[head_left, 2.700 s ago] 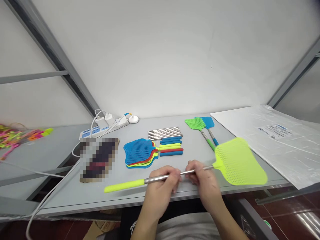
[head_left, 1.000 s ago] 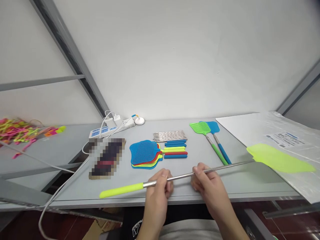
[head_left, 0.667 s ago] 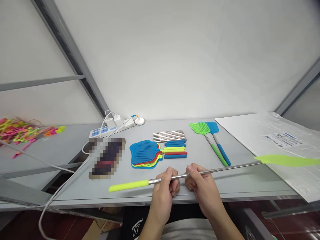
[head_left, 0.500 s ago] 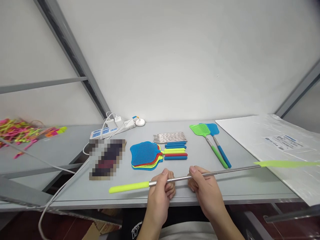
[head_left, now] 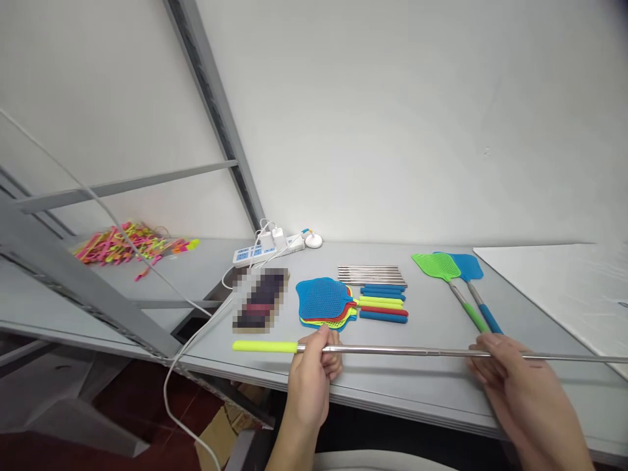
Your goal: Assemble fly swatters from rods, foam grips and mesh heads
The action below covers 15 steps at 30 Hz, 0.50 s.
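A fly swatter [head_left: 383, 350] with a yellow handle and a long telescopic metal rod lies level across both my hands. My left hand [head_left: 316, 366] is closed round the rod just right of the handle. Further out along the rod, my right hand [head_left: 510, 366] grips it between thumb and fingers. The swatter's head is out of view past the right edge. Behind the rod lie stacked swatter heads [head_left: 321, 301] in blue, red and yellow, coloured handles [head_left: 383, 304], and several metal rods [head_left: 370, 275]. Near my right hand lie a green swatter [head_left: 436, 265] and a blue swatter [head_left: 468, 265].
A power strip [head_left: 269, 252] with plugs and white cables stands at the back left, beside a blurred-out object [head_left: 261, 301]. Colourful strips [head_left: 132, 243] are heaped on the far-left shelf. A white wrapped panel [head_left: 554, 281] covers the right of the table.
My right hand has slid right along the rod, away from my left hand. The swatter's head has left the view on the right. The camera has turned left.
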### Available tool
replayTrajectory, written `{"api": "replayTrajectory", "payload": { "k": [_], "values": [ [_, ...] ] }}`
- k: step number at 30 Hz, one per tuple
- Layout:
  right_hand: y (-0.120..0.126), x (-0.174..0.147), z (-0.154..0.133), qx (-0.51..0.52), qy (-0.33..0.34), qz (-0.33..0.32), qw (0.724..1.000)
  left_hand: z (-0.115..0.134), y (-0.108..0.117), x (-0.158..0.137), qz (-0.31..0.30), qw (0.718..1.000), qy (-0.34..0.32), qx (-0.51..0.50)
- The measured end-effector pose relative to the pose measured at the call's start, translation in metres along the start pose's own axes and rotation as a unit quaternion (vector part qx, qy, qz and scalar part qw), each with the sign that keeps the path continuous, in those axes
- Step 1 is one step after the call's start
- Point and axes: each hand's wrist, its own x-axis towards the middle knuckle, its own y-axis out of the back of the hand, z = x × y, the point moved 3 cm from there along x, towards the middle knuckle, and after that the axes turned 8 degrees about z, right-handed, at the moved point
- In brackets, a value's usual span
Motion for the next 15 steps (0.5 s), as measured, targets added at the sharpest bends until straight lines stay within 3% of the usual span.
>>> {"api": "replayTrajectory", "payload": {
  "k": [5, 9, 12, 15],
  "values": [
    [0.011, 0.015, -0.005, 0.026, -0.004, 0.028, 0.999, -0.011, -0.006, -0.002, 0.005, 1.000, 0.016, -0.015],
    [-0.002, 0.003, -0.010, 0.073, 0.003, 0.067, 0.995, -0.024, -0.021, -0.008, 0.000, 0.998, 0.036, -0.055],
    [-0.025, -0.014, 0.001, 0.040, -0.005, 0.025, 0.999, -0.031, -0.031, -0.011, -0.041, 0.997, 0.055, -0.035],
    [-0.049, -0.030, 0.019, -0.002, -0.021, -0.070, 0.997, -0.038, -0.037, -0.011, -0.094, 0.993, 0.074, -0.013]
  ]
}}
